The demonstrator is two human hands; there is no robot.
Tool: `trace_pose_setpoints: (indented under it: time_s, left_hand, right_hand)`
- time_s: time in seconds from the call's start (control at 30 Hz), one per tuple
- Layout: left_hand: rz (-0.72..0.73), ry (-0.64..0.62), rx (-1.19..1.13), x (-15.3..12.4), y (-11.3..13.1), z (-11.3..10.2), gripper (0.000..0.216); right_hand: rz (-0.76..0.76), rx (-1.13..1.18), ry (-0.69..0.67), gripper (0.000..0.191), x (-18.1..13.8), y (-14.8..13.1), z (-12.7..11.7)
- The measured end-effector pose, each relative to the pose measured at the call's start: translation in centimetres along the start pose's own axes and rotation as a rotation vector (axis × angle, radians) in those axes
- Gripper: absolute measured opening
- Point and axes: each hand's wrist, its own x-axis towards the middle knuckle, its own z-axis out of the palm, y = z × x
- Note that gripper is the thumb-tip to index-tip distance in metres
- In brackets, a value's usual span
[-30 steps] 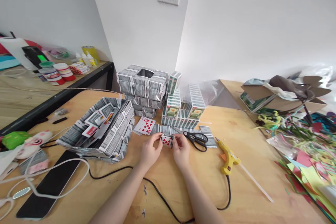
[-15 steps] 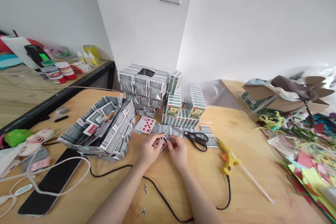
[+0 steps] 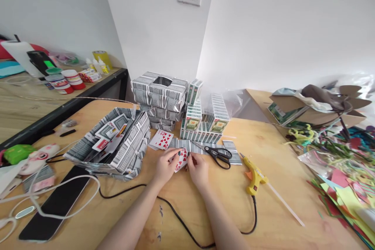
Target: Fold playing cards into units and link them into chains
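Both hands meet over the wooden table (image 3: 228, 203), pinching one red hearts playing card (image 3: 181, 159) between them. My left hand (image 3: 164, 168) grips the card's left side and my right hand (image 3: 199, 168) grips its right side, fingers closed. Just beyond lies a face-up hearts card (image 3: 161, 139) and a row of face-down cards (image 3: 193, 145). Black scissors (image 3: 218, 154) rest to the right of my hands, and a yellow glue gun (image 3: 254, 175) lies further right.
A tray built of playing cards (image 3: 117, 144) stands at left, a card-built box (image 3: 159, 93) and stacked card packs (image 3: 203, 121) behind. A black cable (image 3: 175, 213) crosses the near table. Coloured paper scraps (image 3: 345, 179) and a cardboard box (image 3: 310, 109) fill the right side.
The card between my hands has been turned and tilted, now showing its red face more upright. The hands stay in nearly the same spot.
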Motion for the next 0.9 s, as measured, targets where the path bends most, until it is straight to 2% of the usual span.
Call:
trace_pose_setpoints:
  time_s: [0.13, 0.27, 0.4, 0.47, 0.7, 0.83, 0.9]
  left_hand:
    - [-0.023, -0.03, 0.015, 0.0, 0.1, 0.0, 0.024]
    - [-0.033, -0.001, 0.014, 0.0, -0.1, 0.0, 0.025]
    - [-0.072, 0.036, -0.003, 0.1, -0.4, -0.1, 0.026]
    - [-0.093, 0.026, -0.009, 0.1, -0.5, -0.2, 0.026]
    - [-0.089, -0.045, -0.134, 0.1, -0.1, 0.0, 0.029]
    - [-0.24, -0.023, -0.314, 0.4, 0.0, 0.3, 0.05]
    - [-0.311, 0.007, -0.368, 0.7, -0.2, 0.3, 0.048]
  right_hand:
    - [0.188, 0.271, -0.042, 0.029, 0.3, -0.3, -0.1]
    - [0.326, 0.548, -0.141, 0.033, 0.8, -0.7, -0.5]
    - [0.339, 0.642, -0.32, 0.032, 1.0, -0.9, -0.9]
    - [0.313, 0.619, -0.344, 0.03, 1.1, -0.8, -0.8]
    - [0.292, 0.568, -0.215, 0.027, 1.0, -0.3, -0.1]
    - [0.293, 0.583, -0.136, 0.03, 1.0, -0.1, 0.0]
    - [0.297, 0.597, -0.112, 0.032, 1.0, 0.0, 0.1]
